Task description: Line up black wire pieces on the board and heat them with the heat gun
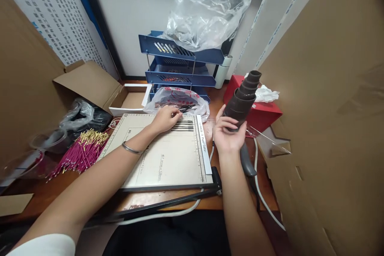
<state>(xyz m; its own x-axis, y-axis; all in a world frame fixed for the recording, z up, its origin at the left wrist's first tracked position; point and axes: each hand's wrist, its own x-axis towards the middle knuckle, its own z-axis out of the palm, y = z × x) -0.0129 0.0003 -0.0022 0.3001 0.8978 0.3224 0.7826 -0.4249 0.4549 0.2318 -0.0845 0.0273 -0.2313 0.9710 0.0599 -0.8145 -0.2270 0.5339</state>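
1. Your head camera looks forward and down from above the near edge of the wooden desk (162,199) — the paper cutter (177,158) lies close below.
2. Farther off, it faces the blue letter trays (180,77), with cardboard (327,100) flanking your view.

Fairly bright, glare on plastic, edges stretched

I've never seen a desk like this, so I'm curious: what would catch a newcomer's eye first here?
Probably the dark roll, stepped like a telescope and held up in the right hand. Next, the magenta sticks with gold tips, heaped at the left. At the back, a big clear bag sits on the blue rack.
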